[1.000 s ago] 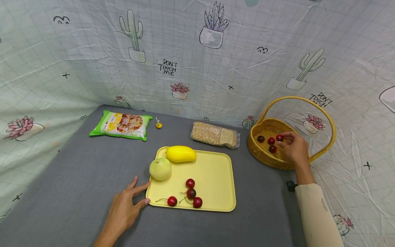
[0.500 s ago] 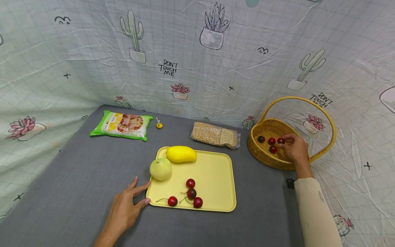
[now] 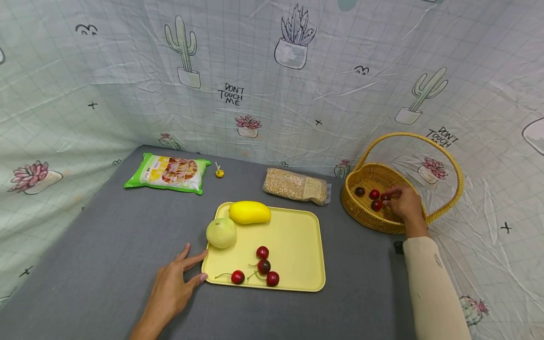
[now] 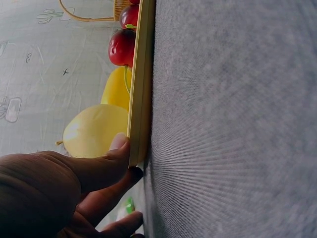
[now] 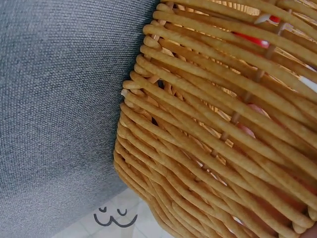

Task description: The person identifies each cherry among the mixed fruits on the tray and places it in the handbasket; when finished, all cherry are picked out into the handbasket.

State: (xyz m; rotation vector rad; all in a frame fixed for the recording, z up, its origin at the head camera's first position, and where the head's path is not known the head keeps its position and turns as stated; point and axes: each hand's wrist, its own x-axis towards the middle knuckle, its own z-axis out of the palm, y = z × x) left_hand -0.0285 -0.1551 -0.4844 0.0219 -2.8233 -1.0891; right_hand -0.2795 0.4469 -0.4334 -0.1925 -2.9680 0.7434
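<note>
In the head view my right hand point(image 3: 405, 204) is down inside the wicker basket point(image 3: 354, 210) at the right, pinching a dark red cherry point(image 3: 385, 197) low among several others, such as the cherry point(image 3: 376, 205) beside it. The basket's woven side point(image 5: 213, 114) fills much of the right wrist view and mostly hides that hand. My left hand point(image 3: 172, 285) touches the left edge of the yellow tray point(image 3: 297, 250) near its front corner, thumb and fingers spread. On the tray lie a pale green round fruit point(image 3: 221, 233), a yellow mango point(image 3: 249, 212) and several stemmed cherries point(image 3: 263, 267).
Behind the tray lie a green-edged food bag point(image 3: 167, 172), a small yellow lollipop point(image 3: 219, 173) and a clear pack of grains point(image 3: 295, 185). The basket's tall handle point(image 3: 456, 174) arches over my right hand. A patterned cloth point(image 3: 272, 94) hangs behind the grey table point(image 3: 106, 245).
My right hand has shifted slightly lower inside the basket with its cherry, which now sits close to the other cherries there. The left hand and the tray have stayed put.
</note>
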